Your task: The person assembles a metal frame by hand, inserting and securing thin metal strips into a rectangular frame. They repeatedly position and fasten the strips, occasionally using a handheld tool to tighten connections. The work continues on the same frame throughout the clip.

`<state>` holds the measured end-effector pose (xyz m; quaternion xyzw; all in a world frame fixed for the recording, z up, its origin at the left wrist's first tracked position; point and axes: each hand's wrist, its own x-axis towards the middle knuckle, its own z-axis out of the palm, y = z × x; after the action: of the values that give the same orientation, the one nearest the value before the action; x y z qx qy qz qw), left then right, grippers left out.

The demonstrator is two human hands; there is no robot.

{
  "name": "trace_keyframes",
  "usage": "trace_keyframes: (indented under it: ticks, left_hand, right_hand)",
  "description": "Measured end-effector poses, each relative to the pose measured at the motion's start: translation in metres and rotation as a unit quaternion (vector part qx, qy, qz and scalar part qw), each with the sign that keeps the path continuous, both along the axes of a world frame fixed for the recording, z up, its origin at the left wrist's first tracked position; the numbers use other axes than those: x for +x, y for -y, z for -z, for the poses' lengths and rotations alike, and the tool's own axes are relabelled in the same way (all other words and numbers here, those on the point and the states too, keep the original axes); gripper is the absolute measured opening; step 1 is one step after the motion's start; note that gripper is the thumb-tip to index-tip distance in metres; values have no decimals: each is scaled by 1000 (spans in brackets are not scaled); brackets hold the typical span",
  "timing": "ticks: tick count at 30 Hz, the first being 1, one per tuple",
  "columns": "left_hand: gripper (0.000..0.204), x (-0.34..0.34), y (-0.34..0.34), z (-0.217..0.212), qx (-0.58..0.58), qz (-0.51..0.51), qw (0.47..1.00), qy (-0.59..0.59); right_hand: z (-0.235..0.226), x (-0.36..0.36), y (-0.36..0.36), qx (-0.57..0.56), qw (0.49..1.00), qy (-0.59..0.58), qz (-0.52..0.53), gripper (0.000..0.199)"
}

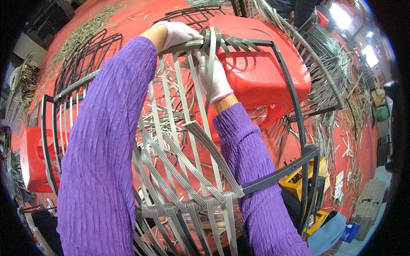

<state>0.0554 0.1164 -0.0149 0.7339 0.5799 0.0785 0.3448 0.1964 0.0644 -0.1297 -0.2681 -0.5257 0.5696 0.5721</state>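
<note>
A dark metal furniture frame (300,119) stands before me, partly woven with flat grey ribbed plastic strips (179,85). My left hand (181,34), in a white glove, is closed over the far bar beside a coil of grey strip (211,39). Just below that bar is my right hand (217,79), also gloved, reaching up from inside the frame. Its fingers are closed at a strip and partly hidden behind the strips. One strip hangs from the coil across the right glove. A short strip end (209,149) sticks up from the wrapped near bar (196,205).
A red plastic chair (260,68) stands just beyond the frame, another red piece (34,160) at the left. Bare black frames (85,64) lie on the red floor (145,13) among strip scraps. Grey strip bundles (333,64) and a yellow crate (294,183) are at the right.
</note>
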Motion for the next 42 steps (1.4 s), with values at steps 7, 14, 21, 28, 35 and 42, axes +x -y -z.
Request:
trace_keyframes:
  ticks: [7, 14, 21, 28, 35, 42]
  left_hand:
    - [35, 1, 50, -20, 225, 33, 971, -68]
    - [36, 57, 367, -105, 167, 205, 956, 131]
    - [22, 196, 584, 34, -755, -284, 414, 423]
    - [27, 270, 642, 71, -554, -419, 346, 630]
    - [25, 296, 632, 86, -502, -505, 461, 530]
    - [20, 294, 630, 89, -510, -508, 452, 526]
  right_hand:
    - [3, 72, 122, 134, 932, 306, 139, 21]
    - [-18, 255, 388, -152, 844, 465, -221, 19]
    - [-6, 289, 409, 44, 850, 453, -265, 17]
    - [-30, 285, 411, -185, 708, 481, -482, 29]
    - [-33, 288, 408, -81, 732, 482, -475, 36]
    - [-29, 291, 406, -54, 735, 492, -463, 39]
